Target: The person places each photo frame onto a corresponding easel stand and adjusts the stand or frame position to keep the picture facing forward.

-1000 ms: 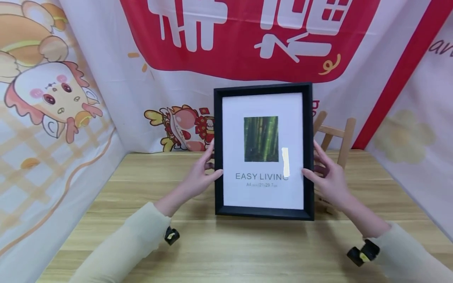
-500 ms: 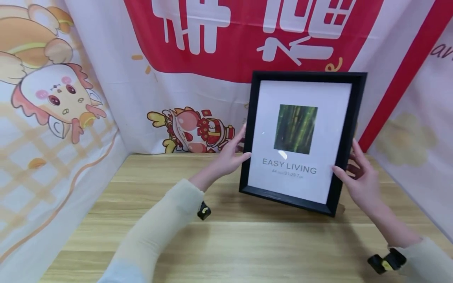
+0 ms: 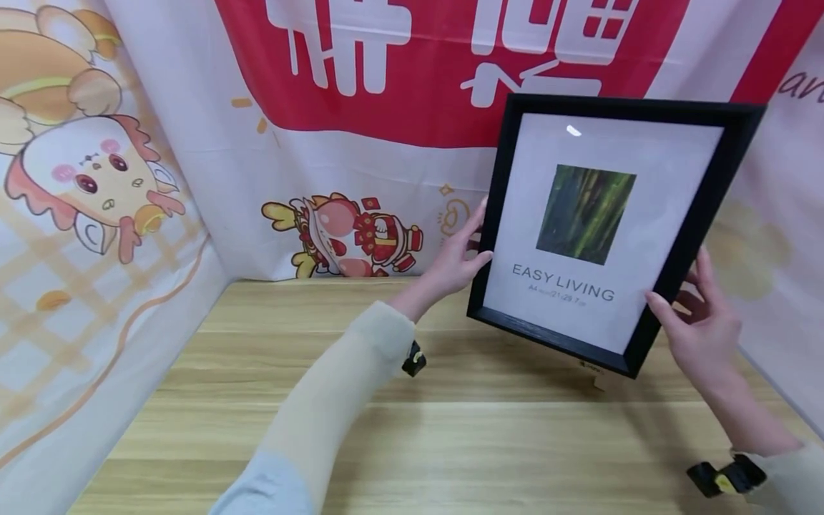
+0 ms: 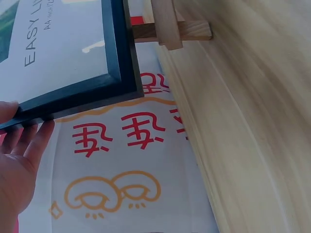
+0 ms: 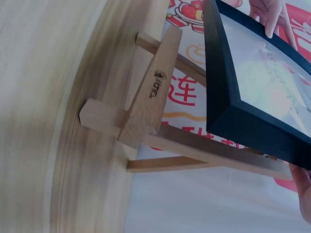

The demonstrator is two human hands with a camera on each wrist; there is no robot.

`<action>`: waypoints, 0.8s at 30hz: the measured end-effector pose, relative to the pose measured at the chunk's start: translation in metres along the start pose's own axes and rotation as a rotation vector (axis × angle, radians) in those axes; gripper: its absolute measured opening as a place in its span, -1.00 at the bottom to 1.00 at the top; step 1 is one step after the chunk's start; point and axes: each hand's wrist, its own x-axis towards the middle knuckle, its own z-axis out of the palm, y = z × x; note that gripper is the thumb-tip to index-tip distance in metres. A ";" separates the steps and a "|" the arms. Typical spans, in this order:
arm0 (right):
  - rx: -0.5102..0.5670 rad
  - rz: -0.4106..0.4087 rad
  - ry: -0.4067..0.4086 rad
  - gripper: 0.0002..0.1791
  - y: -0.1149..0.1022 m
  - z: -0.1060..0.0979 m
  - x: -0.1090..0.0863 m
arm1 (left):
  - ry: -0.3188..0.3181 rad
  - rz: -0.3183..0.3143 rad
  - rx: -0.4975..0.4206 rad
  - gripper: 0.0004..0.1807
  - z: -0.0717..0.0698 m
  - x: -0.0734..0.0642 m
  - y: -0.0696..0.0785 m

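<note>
A black picture frame point(image 3: 579, 335) with a bamboo picture and the words EASY LIVING is held up between both hands, tilted in the head view. My left hand point(image 3: 453, 265) grips its left side, thumb on the front and fingers behind. On the right side my right hand point(image 3: 704, 329) grips it the same way, low down. Behind and below the frame stands a wooden easel point(image 5: 150, 92); the right wrist view shows its ledge and legs on the table. The frame's lower edge is raised above that ledge. In the head view the easel is mostly hidden by the frame.
The wood-grain table point(image 3: 257, 400) stretches in front of the arms. A printed cloth point(image 3: 309, 164) hangs behind it, with more printed cloth on the left point(image 3: 96, 286) and right sides. A black wrist camera point(image 3: 726, 476) sits by the right sleeve.
Both hands have carried the picture frame to the right and upward, tilting it. At first part of the easel showed beside the frame; now the frame covers most of it.
</note>
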 end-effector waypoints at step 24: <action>-0.482 0.041 0.030 -0.03 0.014 -0.026 -0.008 | 0.068 0.046 0.072 -0.08 0.050 0.021 -0.015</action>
